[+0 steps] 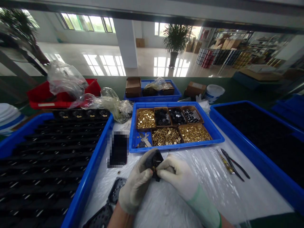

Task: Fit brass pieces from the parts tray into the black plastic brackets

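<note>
We pinch the small black part [154, 161] between our left hand [137, 185] and right hand [177, 174] fingertips; it looks light, rigid (probably plastic), best gripped by its edges.

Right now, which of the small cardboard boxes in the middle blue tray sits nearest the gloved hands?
The brass-washer box, front row left, sits nearest the hands; the other brass-filled front box lies further right, and the back-row boxes lie behind.
</note>
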Available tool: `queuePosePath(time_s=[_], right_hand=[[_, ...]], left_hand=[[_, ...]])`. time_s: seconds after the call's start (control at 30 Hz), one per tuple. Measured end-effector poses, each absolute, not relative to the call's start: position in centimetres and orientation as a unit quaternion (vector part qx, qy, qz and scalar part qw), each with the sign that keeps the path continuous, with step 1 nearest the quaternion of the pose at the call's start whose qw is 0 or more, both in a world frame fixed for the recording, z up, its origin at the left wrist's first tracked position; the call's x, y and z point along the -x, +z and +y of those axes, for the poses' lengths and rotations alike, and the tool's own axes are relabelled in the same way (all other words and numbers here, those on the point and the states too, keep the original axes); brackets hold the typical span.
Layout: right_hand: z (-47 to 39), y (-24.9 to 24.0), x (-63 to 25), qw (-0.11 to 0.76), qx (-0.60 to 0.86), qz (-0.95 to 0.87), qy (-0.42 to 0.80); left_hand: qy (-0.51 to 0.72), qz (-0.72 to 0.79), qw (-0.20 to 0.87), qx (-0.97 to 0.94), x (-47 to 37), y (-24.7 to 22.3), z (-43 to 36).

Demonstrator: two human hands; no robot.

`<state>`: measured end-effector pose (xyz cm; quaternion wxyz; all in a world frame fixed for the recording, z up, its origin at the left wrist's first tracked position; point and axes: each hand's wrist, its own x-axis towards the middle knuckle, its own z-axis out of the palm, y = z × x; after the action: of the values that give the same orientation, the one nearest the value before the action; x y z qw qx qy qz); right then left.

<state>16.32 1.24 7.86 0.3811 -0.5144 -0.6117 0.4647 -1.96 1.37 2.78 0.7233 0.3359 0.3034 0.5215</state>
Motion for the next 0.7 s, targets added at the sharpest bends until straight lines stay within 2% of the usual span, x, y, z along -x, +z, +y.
queuePosePath(time_s=[0.2,0.33,0.53,0.7], right_hand=[[0.9,6.9,-16.0,0.421,0.511,-0.619,0.422],[0.2,6.9,-15.7,0.462,0.497,-0.654,0.334],[-0.6,7.3,-15.6,0.415,0.486,-0.739,0.213],[-0.4,6.9,-15.7,0.446,0.511,-0.721,0.14]], left_hand=[[0.528,0.296,0.722,-0.335,1.6,2.1,1.5],[0.561,0.278,0.719,-0.302,1.1,1.7,1.6],[0.565,0.274,0.729,-0.271,0.8,2.4,1.4],[0.553,0.239,0.764,-0.231,0.5,2.7,1.2]])
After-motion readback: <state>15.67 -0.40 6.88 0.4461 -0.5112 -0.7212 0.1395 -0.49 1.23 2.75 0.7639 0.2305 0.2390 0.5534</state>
